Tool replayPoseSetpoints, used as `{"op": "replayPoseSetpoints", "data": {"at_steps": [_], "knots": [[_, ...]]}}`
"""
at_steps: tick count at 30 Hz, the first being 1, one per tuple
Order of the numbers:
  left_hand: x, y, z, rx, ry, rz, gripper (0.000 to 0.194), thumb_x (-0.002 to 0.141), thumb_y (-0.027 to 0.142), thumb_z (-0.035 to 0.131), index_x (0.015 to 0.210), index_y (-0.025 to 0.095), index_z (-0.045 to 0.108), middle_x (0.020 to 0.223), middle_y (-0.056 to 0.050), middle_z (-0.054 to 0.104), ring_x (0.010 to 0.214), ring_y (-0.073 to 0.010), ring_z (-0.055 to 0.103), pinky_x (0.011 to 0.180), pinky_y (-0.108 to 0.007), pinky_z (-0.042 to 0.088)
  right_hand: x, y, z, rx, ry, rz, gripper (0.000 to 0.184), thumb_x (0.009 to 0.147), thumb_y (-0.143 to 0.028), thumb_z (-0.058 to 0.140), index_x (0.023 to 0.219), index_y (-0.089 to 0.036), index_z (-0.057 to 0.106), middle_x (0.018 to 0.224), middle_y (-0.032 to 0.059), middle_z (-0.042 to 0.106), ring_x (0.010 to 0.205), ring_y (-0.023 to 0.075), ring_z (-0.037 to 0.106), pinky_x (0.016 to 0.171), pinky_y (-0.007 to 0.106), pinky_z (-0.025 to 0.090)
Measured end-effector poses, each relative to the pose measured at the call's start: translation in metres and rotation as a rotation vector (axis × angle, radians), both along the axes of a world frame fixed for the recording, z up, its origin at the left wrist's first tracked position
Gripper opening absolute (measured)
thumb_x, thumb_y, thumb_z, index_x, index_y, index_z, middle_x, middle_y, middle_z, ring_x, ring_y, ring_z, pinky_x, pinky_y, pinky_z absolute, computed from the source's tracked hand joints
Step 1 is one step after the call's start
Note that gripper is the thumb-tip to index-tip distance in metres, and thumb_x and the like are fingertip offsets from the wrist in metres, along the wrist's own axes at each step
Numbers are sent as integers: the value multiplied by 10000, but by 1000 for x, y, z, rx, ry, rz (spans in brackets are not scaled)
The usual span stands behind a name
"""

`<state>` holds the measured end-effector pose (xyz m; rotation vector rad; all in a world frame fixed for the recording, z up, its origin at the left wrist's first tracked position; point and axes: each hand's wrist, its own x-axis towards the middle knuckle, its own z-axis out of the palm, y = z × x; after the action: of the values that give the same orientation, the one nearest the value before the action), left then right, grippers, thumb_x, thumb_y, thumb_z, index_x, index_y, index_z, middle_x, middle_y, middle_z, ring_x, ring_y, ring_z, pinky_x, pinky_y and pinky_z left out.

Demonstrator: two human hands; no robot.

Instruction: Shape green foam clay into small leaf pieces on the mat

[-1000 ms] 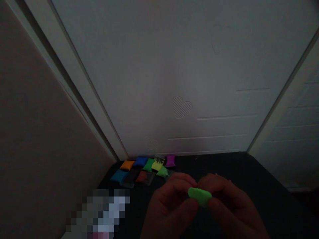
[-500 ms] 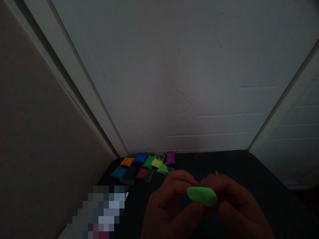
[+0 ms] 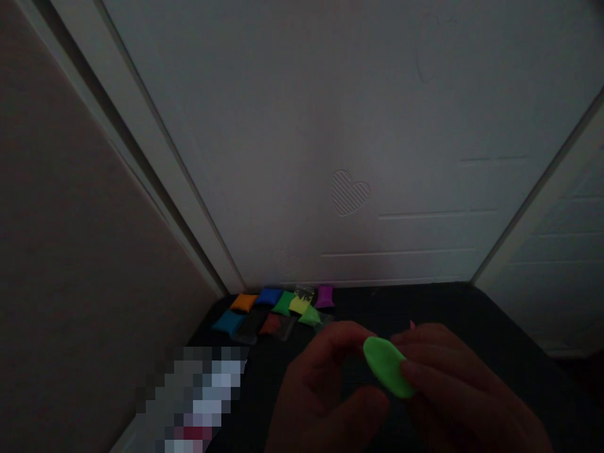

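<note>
A flattened oval of bright green modelling clay [image 3: 385, 366] is held up between my two hands, tilted with its upper end to the left. My right hand [image 3: 465, 384] grips its lower right end, the fingers pressed together against it. My left hand [image 3: 325, 384] curls round the left side. Its forefinger meets the clay's upper edge, while the thumb is lower and a little apart from it. A small pink tip [image 3: 412, 325] shows just behind my right hand; what it belongs to is hidden.
On the dark table [image 3: 491, 340], several small packets lie at the back left, among them orange [image 3: 244, 302], blue [image 3: 269, 296], yellow [image 3: 301, 303] and purple [image 3: 325, 296]. A pixelated area [image 3: 202, 402] covers something at front left. A white panel [image 3: 302, 138] stands behind.
The green clay has turned from nearly level to tilted, its right end lower. My right hand has shifted its fingers over the clay's right end, and my left thumb has come away from its underside.
</note>
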<state>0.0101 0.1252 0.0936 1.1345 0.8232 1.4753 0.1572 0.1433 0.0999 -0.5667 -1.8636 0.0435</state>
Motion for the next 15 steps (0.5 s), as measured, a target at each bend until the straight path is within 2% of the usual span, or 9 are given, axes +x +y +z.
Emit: {"op": "replayPoseSetpoints", "data": {"at_steps": [4,6,11,15], "knots": [[-2,1,3,13,28,65,186,596,231,696,776,260,661,757,9,630,737,-142,568,684,-232,438,1,-1,-7,25,-65,-32,392,689,-100,581,1057,-227,539,897,35,663,874,193,610,763,323,518],[-1,3,6,47,66,119,148,610,186,680,734,266,665,724,19,630,716,-131,569,680,-225,441,-1,-2,-9,0,-33,-40,411,695,-108,576,1077,-251,527,918,30,658,882,200,609,764,332,518],[3,1,9,201,193,343,197,604,127,672,726,281,661,718,24,637,769,-150,567,718,-247,450,-8,-5,-6,-188,121,15,293,736,-202,554,1026,-238,562,916,53,650,850,204,615,679,289,540],[7,-4,5,324,240,467,269,591,99,673,781,289,661,749,14,651,801,-180,569,711,-283,468,-11,-7,-3,-233,176,47,264,734,-213,568,993,-261,576,863,45,658,788,193,625,634,282,543]]}}
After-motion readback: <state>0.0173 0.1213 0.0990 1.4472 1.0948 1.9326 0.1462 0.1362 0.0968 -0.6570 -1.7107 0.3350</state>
